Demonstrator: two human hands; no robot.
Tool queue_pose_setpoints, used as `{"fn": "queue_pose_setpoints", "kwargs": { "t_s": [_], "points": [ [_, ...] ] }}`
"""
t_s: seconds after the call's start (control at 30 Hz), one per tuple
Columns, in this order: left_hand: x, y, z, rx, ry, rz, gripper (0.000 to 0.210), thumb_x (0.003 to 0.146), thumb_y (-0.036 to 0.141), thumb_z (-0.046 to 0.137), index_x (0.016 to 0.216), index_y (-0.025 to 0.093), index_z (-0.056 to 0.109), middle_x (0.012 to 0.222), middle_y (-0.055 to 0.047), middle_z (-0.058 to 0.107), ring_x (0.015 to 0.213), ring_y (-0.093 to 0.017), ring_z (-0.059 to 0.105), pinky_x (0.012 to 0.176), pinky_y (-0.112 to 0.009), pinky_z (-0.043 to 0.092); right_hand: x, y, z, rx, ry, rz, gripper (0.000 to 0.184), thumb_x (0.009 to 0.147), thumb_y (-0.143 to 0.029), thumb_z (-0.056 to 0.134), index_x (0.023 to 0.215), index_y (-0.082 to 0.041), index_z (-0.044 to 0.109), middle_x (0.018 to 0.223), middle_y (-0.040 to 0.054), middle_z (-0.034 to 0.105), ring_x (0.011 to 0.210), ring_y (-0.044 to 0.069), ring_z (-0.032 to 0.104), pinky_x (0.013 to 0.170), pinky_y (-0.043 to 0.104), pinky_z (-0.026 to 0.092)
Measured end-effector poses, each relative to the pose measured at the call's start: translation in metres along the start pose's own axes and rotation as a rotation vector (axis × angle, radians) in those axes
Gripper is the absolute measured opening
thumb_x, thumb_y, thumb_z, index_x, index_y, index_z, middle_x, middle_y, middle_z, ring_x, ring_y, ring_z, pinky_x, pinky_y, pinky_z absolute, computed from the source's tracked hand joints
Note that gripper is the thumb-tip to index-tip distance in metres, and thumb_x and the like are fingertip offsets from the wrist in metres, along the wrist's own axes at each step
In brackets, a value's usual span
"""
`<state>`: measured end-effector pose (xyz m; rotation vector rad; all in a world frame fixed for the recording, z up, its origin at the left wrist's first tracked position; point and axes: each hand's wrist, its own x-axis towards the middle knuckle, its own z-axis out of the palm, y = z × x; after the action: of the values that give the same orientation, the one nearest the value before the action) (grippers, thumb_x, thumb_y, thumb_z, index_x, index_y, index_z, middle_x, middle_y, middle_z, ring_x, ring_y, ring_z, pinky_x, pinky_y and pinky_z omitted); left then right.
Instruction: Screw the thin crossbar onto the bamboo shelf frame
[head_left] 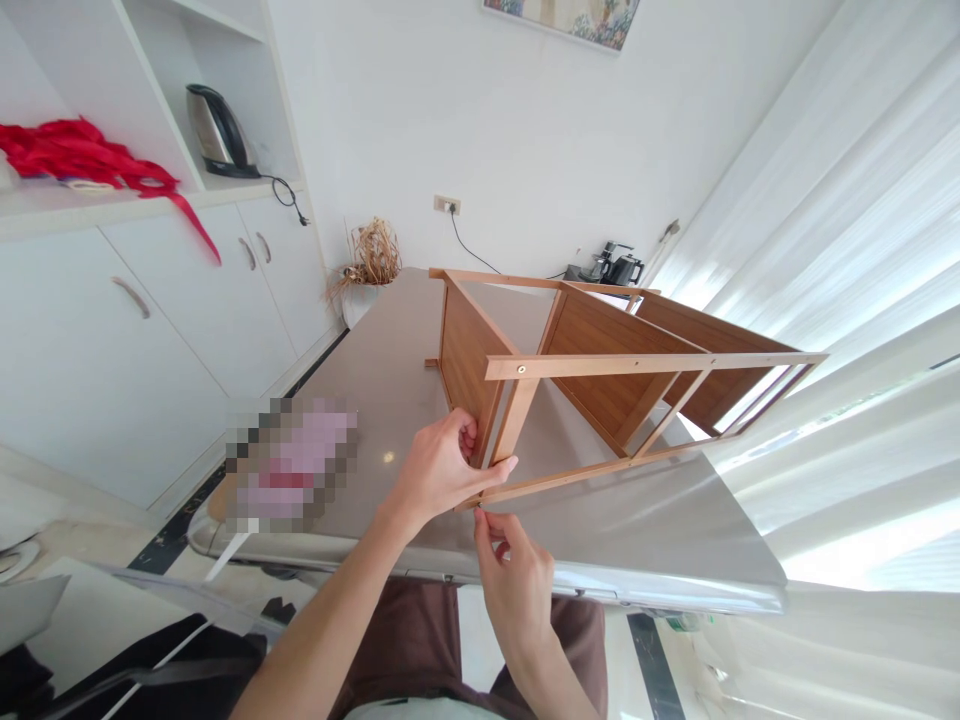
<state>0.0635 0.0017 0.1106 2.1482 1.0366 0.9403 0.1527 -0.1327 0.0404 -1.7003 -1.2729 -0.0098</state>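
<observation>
A brown wooden shelf rack [600,366] lies on its side across the table, its shelf boards standing on edge. My left hand [435,468] is closed round the lower part of the nearest shelf board [471,350], fingers on its left face and thumb stretched over the edge bar. Just below, my right hand [517,570] pinches a tiny dark piece, seemingly a screw [478,508], against the end of the lower side rail [555,482]. A round metal fastener [522,370] shows at the matching end of the upper rail.
The grey table [645,530] has a shiny near edge. A pixelated pinkish item [300,465] lies at its left. Behind stand a dried plant [373,255] and a coffee maker [621,266]. White cabinets [172,310] line the left, curtains [847,230] the right.
</observation>
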Motion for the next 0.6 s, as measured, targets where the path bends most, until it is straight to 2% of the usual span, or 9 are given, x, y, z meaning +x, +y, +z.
{"fn": "queue_pose_setpoints", "kwargs": {
  "t_s": [0.1, 0.17, 0.27, 0.37, 0.5, 0.6],
  "points": [
    [0.0, -0.001, 0.0, 0.002, 0.011, -0.006, 0.045, 0.071, 0.06, 0.075, 0.078, 0.024, 0.049, 0.078, 0.0, 0.066, 0.072, -0.02, 0.064, 0.07, -0.033, 0.049, -0.006, -0.008, 0.013, 0.349, 0.009, 0.355, 0.026, 0.096, -0.045, 0.063, 0.09, -0.02, 0.067, 0.065, 0.002, 0.072, 0.05, 0.017, 0.067, 0.047, 0.024, 0.053],
    [0.0, -0.002, -0.001, 0.003, 0.019, -0.01, 0.044, 0.071, 0.059, 0.075, 0.078, 0.024, 0.049, 0.078, 0.0, 0.066, 0.073, -0.02, 0.065, 0.071, -0.033, 0.049, -0.012, -0.01, 0.021, 0.504, 0.037, 0.465, 0.03, 0.094, -0.047, 0.064, 0.102, -0.018, 0.067, 0.074, 0.0046, 0.075, 0.055, 0.019, 0.071, 0.05, 0.026, 0.058],
    [-0.001, -0.001, -0.003, 0.0, 0.013, -0.008, 0.045, 0.071, 0.06, 0.075, 0.078, 0.024, 0.05, 0.077, 0.0, 0.066, 0.073, -0.02, 0.065, 0.07, -0.033, 0.049, -0.019, -0.008, 0.028, 0.529, 0.034, 0.414, 0.029, 0.095, -0.047, 0.063, 0.098, -0.018, 0.069, 0.087, 0.008, 0.077, 0.067, 0.02, 0.074, 0.061, 0.028, 0.062],
    [-0.001, 0.001, -0.004, -0.012, 0.005, 0.0, 0.045, 0.07, 0.06, 0.075, 0.077, 0.024, 0.049, 0.076, 0.0, 0.066, 0.071, -0.02, 0.064, 0.069, -0.032, 0.049, -0.02, -0.004, 0.026, 0.469, -0.024, 0.305, 0.027, 0.097, -0.044, 0.06, 0.095, -0.019, 0.07, 0.09, 0.0081, 0.077, 0.074, 0.02, 0.075, 0.067, 0.028, 0.062],
    [0.0, 0.003, -0.004, -0.017, 0.018, 0.007, 0.045, 0.07, 0.059, 0.075, 0.077, 0.024, 0.049, 0.076, -0.001, 0.066, 0.071, -0.02, 0.064, 0.068, -0.032, 0.049, -0.017, 0.0, 0.017, 0.432, -0.032, 0.27, 0.026, 0.097, -0.044, 0.06, 0.103, -0.02, 0.066, 0.089, 0.0074, 0.077, 0.068, 0.019, 0.075, 0.055, 0.024, 0.059],
    [0.0, 0.003, -0.004, -0.018, 0.018, 0.007, 0.045, 0.07, 0.059, 0.076, 0.077, 0.024, 0.049, 0.076, 0.0, 0.066, 0.071, -0.02, 0.064, 0.068, -0.031, 0.048, -0.018, 0.004, 0.012, 0.387, -0.028, 0.273, 0.024, 0.095, -0.044, 0.064, 0.1, -0.021, 0.062, 0.084, 0.0054, 0.077, 0.067, 0.019, 0.075, 0.048, 0.022, 0.054]
  ]
}}
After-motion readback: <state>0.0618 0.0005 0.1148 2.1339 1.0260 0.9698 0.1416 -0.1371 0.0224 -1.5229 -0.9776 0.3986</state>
